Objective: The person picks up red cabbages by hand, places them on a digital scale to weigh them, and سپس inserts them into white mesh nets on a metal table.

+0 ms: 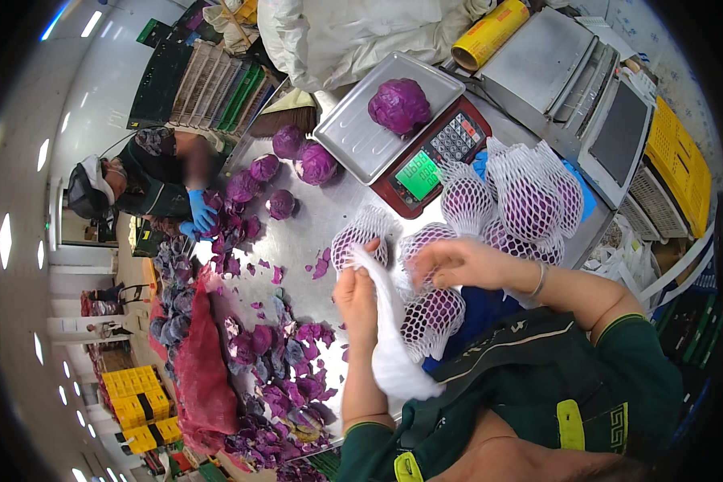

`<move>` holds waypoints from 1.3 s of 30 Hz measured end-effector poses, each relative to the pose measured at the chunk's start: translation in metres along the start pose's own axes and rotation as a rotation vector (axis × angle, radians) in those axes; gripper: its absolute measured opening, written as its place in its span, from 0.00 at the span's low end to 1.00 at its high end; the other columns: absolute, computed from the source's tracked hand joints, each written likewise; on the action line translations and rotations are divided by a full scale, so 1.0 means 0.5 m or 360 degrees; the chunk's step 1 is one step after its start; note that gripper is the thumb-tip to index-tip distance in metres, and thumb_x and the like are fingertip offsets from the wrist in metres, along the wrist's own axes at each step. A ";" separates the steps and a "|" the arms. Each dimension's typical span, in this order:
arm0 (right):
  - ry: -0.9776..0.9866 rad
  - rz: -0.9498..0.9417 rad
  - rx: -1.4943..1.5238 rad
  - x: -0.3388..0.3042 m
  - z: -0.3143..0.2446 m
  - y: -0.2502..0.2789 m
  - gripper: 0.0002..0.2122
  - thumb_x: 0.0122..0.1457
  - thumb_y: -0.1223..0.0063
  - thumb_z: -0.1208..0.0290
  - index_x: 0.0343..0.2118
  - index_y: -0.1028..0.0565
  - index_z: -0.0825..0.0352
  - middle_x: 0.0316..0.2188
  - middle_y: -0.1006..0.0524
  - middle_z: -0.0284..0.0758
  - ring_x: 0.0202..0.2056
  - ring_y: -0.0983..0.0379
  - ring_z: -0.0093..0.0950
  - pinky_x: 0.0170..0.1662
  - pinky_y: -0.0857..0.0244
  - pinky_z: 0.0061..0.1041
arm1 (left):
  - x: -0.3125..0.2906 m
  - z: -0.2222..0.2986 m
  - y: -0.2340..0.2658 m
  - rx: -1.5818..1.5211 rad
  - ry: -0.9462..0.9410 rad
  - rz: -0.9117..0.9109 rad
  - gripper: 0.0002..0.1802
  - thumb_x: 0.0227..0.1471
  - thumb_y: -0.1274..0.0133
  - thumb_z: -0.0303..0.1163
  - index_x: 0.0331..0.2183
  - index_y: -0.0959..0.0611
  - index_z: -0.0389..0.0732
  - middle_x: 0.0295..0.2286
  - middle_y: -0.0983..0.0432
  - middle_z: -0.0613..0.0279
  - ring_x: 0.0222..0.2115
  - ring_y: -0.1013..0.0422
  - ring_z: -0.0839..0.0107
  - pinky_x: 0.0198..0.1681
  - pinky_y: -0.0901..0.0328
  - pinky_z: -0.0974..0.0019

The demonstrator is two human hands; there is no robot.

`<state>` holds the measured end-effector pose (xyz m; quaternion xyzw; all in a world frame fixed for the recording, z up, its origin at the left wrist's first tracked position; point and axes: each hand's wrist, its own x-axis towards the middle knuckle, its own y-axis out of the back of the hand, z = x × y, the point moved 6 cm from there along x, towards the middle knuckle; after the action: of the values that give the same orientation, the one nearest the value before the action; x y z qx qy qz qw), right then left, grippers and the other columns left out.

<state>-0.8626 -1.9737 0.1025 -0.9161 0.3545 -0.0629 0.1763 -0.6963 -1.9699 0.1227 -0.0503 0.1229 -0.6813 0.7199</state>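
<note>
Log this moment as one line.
left hand: gripping white netting | right hand: loosely curled beside netted cabbages | scale: unwrapped purple cabbage on tray | co-worker: blue-gloved hands by purple leaves

The white sleeve (395, 321) in my left hand (355, 299) looks soft and matt, bunched like cloth, and the white nets (530, 201) near my right hand (454, 263) look like matt plastic foam mesh. My worktop (317, 229) is smooth metal with a bright sheen, and the scale (450, 149) pairs a shiny metal tray (349, 132) with a smooth dark-red plastic housing. Around me I see a rough red mesh sack (205, 369), crinkled white plastic-looking sheeting (345, 40), a glossy yellow roll (490, 34) and hard yellow plastic crates (140, 398).
</note>
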 end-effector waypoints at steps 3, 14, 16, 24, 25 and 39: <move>0.0242 -0.0063 -0.0247 0.037 0.029 -0.017 0.27 0.60 0.50 0.64 0.60 0.42 0.68 0.56 0.35 0.41 0.56 0.38 0.31 0.58 0.45 0.30 | -0.011 -0.076 -0.049 0.0826 -0.0362 -0.0146 0.12 0.58 0.55 0.29 0.40 0.21 0.34 0.26 0.26 0.65 0.27 0.31 0.75 0.31 0.35 0.70; 0.0081 0.0020 0.1497 0.030 -0.076 0.138 0.21 0.62 0.57 0.65 0.58 0.37 0.64 0.55 0.32 0.41 0.53 0.33 0.28 0.56 0.39 0.30 | 0.050 -0.128 -0.042 -0.0908 0.0412 -0.0813 0.23 0.57 0.55 0.31 0.53 0.34 0.35 0.49 0.32 0.55 0.49 0.35 0.62 0.55 0.42 0.58; -0.0022 0.0174 0.0812 0.011 -0.070 0.200 0.22 0.61 0.54 0.63 0.57 0.35 0.64 0.54 0.31 0.40 0.52 0.32 0.28 0.55 0.38 0.30 | 0.067 -0.182 -0.023 -0.0410 0.0556 -0.0809 0.22 0.54 0.50 0.26 0.51 0.32 0.38 0.46 0.30 0.59 0.47 0.33 0.68 0.52 0.40 0.63; -0.0064 0.1107 -0.1525 0.241 -0.169 0.678 0.22 0.65 0.62 0.56 0.52 0.31 0.69 0.48 0.27 0.44 0.51 0.32 0.28 0.55 0.42 0.28 | 0.509 -0.092 -0.066 0.0708 -0.0156 0.0283 0.12 0.53 0.51 0.28 0.40 0.32 0.36 0.20 0.33 0.64 0.12 0.36 0.76 0.14 0.39 0.73; -0.0233 0.0873 -0.1615 0.290 -0.133 0.716 0.23 0.66 0.66 0.55 0.53 0.33 0.69 0.49 0.28 0.46 0.52 0.33 0.29 0.56 0.43 0.29 | 0.550 -0.161 -0.047 0.0789 0.0172 0.0332 0.19 0.55 0.52 0.35 0.46 0.33 0.37 0.21 0.31 0.62 0.11 0.39 0.76 0.13 0.41 0.74; -0.0375 0.0280 -0.1003 0.086 0.090 0.216 0.24 0.65 0.67 0.55 0.55 0.34 0.70 0.54 0.31 0.40 0.54 0.35 0.31 0.59 0.45 0.30 | 0.191 0.002 -0.018 -0.0550 0.0351 -0.0529 0.20 0.58 0.54 0.38 0.20 0.23 0.34 0.14 0.27 0.60 0.09 0.31 0.71 0.07 0.38 0.69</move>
<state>-0.8877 -2.0641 0.0207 -0.8924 0.4114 0.1713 -0.0706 -0.7010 -2.0653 0.1155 -0.1176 0.3052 -0.7604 0.5611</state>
